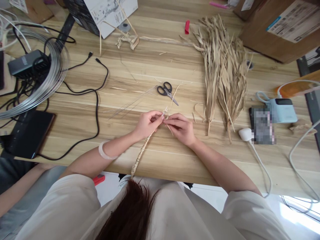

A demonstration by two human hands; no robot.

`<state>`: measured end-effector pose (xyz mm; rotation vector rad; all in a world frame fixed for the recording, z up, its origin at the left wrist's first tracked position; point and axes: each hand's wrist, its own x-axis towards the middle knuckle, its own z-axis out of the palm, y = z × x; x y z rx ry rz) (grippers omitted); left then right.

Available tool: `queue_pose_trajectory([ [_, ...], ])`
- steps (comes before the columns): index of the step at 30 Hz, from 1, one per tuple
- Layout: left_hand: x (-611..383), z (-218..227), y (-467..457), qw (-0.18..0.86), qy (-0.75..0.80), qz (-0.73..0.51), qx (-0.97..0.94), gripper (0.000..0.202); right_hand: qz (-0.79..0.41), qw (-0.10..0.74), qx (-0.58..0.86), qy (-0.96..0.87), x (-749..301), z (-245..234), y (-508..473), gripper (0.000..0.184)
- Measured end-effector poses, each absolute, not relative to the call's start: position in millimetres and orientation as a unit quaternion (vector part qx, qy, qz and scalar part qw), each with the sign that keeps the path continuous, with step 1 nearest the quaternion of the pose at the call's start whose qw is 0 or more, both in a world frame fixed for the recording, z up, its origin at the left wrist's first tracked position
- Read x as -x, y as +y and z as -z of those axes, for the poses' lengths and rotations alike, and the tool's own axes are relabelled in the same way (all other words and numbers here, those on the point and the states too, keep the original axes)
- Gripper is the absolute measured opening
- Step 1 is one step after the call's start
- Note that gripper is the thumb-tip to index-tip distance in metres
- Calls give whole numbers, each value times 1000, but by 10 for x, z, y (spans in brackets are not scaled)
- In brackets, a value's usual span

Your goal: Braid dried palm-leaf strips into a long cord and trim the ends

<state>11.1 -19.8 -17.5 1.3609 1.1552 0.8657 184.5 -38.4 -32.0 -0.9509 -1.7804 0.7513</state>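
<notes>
My left hand (149,123) is closed round the upper end of a braided straw cord (140,154), which slants down toward the table's front edge. Thin pale strands stick out past its fingertips. Close beside it, my right hand (180,127) pinches a thin straw strand (170,129) between thumb and fingers, its tips almost touching the left ones. Just beyond both hands lie black-handled scissors (168,92), blades slightly apart. Thin wires (135,99) lie on the table left of the scissors. Two bundles of dried leaves (211,70) spread out to the right.
At left are a coil of wire (56,71), black cables (97,113) and a dark phone (32,133). A printed box (107,16) and a cardboard box (272,30) stand at the back. Right are a blue power bank (285,110) and white charger (245,134). Another person's arm (22,186) shows lower left.
</notes>
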Motion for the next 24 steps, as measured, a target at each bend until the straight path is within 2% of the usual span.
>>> queue_pose_trajectory([
  [8,-99,202,-177,588,475,-358,-549,43,-302,487,397,-717,-1868,305,-401,16],
  [15,-100,193,-184,580,480,-362,-550,38,-347,492,356,-715,-1873,253,-432,18],
  [21,-108,205,-181,565,492,-368,-551,34,-379,485,369,-697,-1870,265,-433,27],
  [24,-110,193,-187,545,496,-374,-563,32,-377,496,367,-691,-1869,280,-419,24],
])
